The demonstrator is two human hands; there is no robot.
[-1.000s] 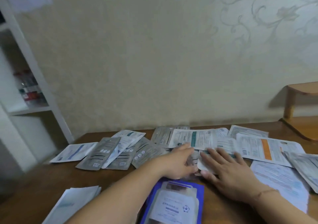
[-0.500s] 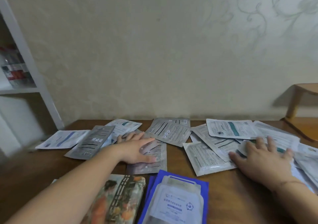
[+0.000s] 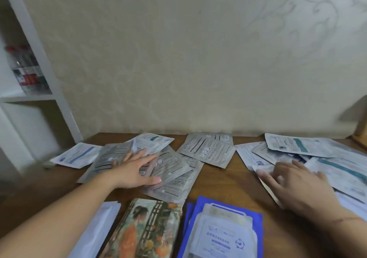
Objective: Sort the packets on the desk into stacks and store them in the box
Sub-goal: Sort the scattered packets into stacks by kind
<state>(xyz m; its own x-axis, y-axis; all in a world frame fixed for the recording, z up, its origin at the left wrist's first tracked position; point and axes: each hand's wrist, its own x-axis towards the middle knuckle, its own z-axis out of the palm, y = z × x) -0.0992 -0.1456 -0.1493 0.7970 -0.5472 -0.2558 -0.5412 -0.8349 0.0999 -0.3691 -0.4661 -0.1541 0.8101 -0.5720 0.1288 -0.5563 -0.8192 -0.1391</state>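
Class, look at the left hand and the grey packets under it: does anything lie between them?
Nothing visible does. The left hand already rests with spread fingers directly on the grey packets, with no object between them.

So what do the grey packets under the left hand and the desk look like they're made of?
Grey packets: probably foil or metallised plastic film, dull silver with a faint sheen and crinkled faces, edges look sealed flat. Desk: brown wood or wood-look laminate with faint grain and a smooth, slightly glossy finish; the view can't settle which.
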